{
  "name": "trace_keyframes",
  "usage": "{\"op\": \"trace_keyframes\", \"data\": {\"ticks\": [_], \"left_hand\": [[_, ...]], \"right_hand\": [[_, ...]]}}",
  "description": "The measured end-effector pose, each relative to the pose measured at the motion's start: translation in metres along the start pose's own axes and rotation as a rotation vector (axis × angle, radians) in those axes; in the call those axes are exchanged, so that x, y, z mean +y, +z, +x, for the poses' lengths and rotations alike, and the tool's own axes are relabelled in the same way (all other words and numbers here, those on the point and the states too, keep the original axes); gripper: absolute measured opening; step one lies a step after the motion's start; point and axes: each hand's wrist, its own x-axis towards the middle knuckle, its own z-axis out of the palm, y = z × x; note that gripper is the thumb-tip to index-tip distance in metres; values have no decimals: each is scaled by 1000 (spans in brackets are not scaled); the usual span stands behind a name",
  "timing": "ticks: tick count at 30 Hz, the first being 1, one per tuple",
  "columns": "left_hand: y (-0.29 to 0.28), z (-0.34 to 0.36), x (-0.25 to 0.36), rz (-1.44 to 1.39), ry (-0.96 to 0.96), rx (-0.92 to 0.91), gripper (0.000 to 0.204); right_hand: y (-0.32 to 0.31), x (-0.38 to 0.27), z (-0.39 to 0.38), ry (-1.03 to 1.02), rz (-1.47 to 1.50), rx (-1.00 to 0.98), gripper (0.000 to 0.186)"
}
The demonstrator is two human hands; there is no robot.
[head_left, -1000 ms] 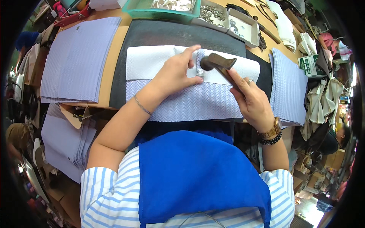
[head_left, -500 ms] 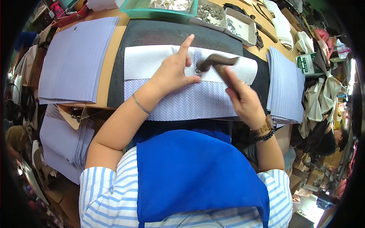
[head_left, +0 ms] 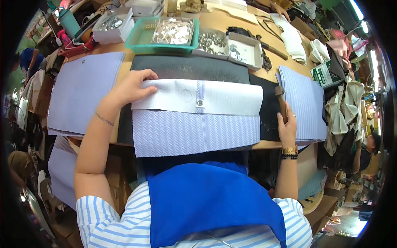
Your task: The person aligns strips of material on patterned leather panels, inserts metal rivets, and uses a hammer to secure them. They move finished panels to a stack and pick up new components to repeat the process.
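Note:
A lavender panel with a woven-look texture (head_left: 173, 134) lies on a black mat (head_left: 186, 68), its far part folded over so the white underside (head_left: 165, 93) shows. A round metal snap (head_left: 200, 103) sits on the lavender strip crossing that flap. My left hand (head_left: 134, 86) pinches the flap's far left edge, thumb on top and fingers behind. To the right of the panel, my right hand (head_left: 287, 124) is closed round the handle of a hammer (head_left: 282, 101). The hammer's head points away from me, beside the right-hand stack of panels.
Stacks of lavender panels lie at left (head_left: 82, 95) and right (head_left: 304, 103). Along the back stand a green basket (head_left: 131, 41) of small pale pieces and two white boxes of metal parts, one nearer the middle (head_left: 213, 54). Another hammer (head_left: 273, 49) lies behind them.
My right hand has carried the hammer from the snap out to the right. My left hand has left the strip and now holds the flap's left edge. The view has shifted.

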Motion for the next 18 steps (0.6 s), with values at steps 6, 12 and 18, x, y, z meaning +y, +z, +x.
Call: {"op": "trace_keyframes", "data": {"ticks": [6, 12, 18], "left_hand": [[7, 21, -33, -868, -402, -36, 24], [20, -14, -14, -1560, -236, 145, 68], [63, -51, 9, -951, -297, 335, 64]], "right_hand": [[29, -71, 22, -487, -22, -156, 48], [93, -125, 42, -502, -387, -368, 61], [98, -133, 41, -431, -251, -262, 61]]}}
